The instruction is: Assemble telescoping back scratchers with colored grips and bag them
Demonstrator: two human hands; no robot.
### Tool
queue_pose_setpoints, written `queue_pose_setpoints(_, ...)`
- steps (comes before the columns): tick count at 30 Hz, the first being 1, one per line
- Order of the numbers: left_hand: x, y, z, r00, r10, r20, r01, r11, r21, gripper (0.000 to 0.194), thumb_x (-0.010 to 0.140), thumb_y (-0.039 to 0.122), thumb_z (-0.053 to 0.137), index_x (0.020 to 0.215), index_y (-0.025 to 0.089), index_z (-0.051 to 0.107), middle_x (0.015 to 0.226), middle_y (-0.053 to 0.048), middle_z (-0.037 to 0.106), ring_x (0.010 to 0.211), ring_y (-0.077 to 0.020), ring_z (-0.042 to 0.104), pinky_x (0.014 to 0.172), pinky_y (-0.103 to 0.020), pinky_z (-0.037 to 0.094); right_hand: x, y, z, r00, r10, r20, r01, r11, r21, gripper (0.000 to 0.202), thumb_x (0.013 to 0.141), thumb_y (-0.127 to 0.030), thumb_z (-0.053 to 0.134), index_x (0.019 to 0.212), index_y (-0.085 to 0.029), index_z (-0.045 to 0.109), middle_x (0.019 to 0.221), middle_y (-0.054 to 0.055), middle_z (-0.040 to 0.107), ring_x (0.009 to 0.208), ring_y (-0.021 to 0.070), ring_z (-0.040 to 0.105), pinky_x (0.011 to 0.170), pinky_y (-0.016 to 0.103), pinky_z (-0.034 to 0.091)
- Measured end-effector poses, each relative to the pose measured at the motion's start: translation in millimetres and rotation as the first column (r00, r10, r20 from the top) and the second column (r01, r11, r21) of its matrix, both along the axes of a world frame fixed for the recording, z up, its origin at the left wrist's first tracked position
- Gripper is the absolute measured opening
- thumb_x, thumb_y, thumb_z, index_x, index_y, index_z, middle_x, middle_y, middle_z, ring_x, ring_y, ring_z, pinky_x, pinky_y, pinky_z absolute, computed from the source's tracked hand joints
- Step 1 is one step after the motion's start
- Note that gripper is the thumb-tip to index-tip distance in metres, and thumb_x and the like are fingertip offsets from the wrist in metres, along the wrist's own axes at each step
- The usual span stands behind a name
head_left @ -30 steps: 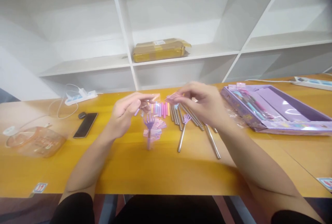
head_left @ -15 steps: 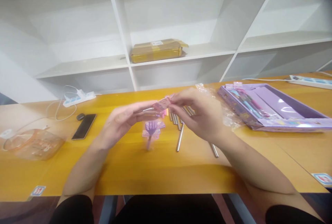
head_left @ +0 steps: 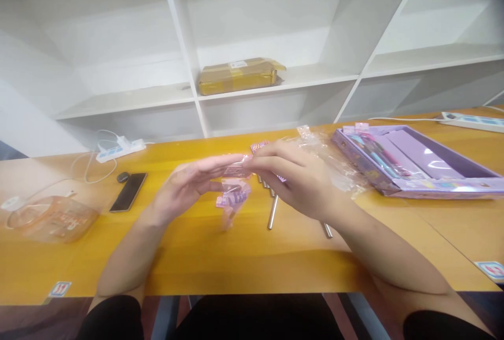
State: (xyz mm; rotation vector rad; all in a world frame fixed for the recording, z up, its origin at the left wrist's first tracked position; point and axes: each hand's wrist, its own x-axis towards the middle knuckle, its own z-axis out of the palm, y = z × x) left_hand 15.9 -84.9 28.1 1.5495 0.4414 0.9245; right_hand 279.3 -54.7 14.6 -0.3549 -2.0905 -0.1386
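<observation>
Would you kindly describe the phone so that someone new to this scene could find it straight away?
Start at the long yellow table and look to its left part, left of the person's left hand. The phone lies flat there, between a clear plastic tub and a white power strip. It is the only flat black slab; the small dark lump beside it is rounded.

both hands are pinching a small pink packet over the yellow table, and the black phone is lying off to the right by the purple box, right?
Not quite. The left hand and the right hand do meet on the small pink packet above the yellow table, but the head view shows the black phone on the left, near the white power strip. The purple box is on the right.
</observation>
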Motion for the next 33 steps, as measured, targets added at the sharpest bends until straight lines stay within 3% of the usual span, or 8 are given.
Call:
queue_pose_setpoints(7,-2,-3,0.7,0.999,0.014,-0.050,-0.015,1.000,-0.015,0.066,0.104,0.068,0.045,0.147,0.023,0.069,0.162,-0.015,0.057,0.150,-0.0418,0.052,0.114,-0.058,0.054,1,-8,4.8,0.998,-0.017,0.065,0.023,0.995,-0.094,0.032,0.107,-0.010,0.051,0.122,-0.028,0.073,0.110,0.008,0.065,0.098,0.0180,0.068,0.078,0.033,0.060)
queue_pose_setpoints(13,-3,-3,0.6,0.997,0.031,-0.075,-0.030,0.999,0.011,0.067,0.104,0.069,0.043,0.149,0.026,0.068,0.163,-0.013,0.056,0.154,-0.0402,0.049,0.112,-0.054,0.056,-1,-8,4.2,0.991,0.104,0.085,-0.086,0.978,-0.192,0.027,0.106,-0.014,0.055,0.124,-0.026,0.071,0.112,0.009,0.057,0.099,0.0203,0.064,0.080,0.037,0.060)
queue_pose_setpoints(18,-3,0,-1.6,0.996,0.049,-0.079,-0.047,0.998,0.037,0.067,0.104,0.069,0.043,0.149,0.026,0.067,0.162,-0.013,0.057,0.152,-0.0402,0.050,0.114,-0.055,0.055,-2,-9,2.8,0.988,0.112,0.111,-0.081,0.963,-0.257,0.028,0.104,-0.015,0.059,0.128,-0.028,0.067,0.112,0.009,0.052,0.103,0.0221,0.059,0.084,0.039,0.059)
queue_pose_setpoints(21,-2,2,-3.3,0.995,0.053,-0.084,-0.049,0.998,0.049,0.066,0.105,0.067,0.042,0.151,0.027,0.066,0.159,-0.013,0.061,0.148,-0.0400,0.056,0.113,-0.055,0.055,-7,-7,-1.1,0.994,0.101,0.044,-0.087,0.963,-0.257,0.025,0.102,-0.017,0.064,0.126,-0.027,0.065,0.111,0.008,0.050,0.100,0.0216,0.058,0.081,0.038,0.059)
queue_pose_setpoints(26,2,1,-1.6,0.985,0.095,-0.143,-0.080,0.991,0.108,0.062,0.107,0.063,0.043,0.153,0.027,0.064,0.162,-0.013,0.057,0.149,-0.0418,0.054,0.111,-0.053,0.057,-17,6,-15.1,0.984,0.061,-0.169,-0.115,0.935,-0.335,0.056,0.099,-0.025,0.075,0.148,-0.026,0.047,0.113,0.006,0.059,0.085,0.0163,0.062,0.075,0.034,0.059)
queue_pose_setpoints(30,10,-2,-4.2,0.957,0.219,-0.190,-0.185,0.966,0.181,0.054,0.104,0.047,0.063,0.156,0.035,0.059,0.160,-0.010,0.060,0.141,-0.0372,0.063,0.109,-0.050,0.060,-21,15,-22.3,0.981,0.047,-0.188,-0.117,0.915,-0.386,0.043,0.101,-0.022,0.073,0.140,-0.023,0.055,0.099,0.001,0.069,0.071,0.0119,0.063,0.071,0.029,0.056)
queue_pose_setpoints(33,13,2,-11.0,0.946,0.285,-0.153,-0.246,0.942,0.229,0.078,0.097,0.036,0.076,0.165,0.046,0.041,0.164,-0.009,0.054,0.125,-0.0310,0.073,0.098,-0.043,0.065,-22,21,-24.4,0.982,0.034,-0.185,-0.100,0.927,-0.361,0.035,0.103,-0.022,0.069,0.137,-0.024,0.059,0.097,0.002,0.070,0.074,0.0132,0.065,0.071,0.029,0.056)
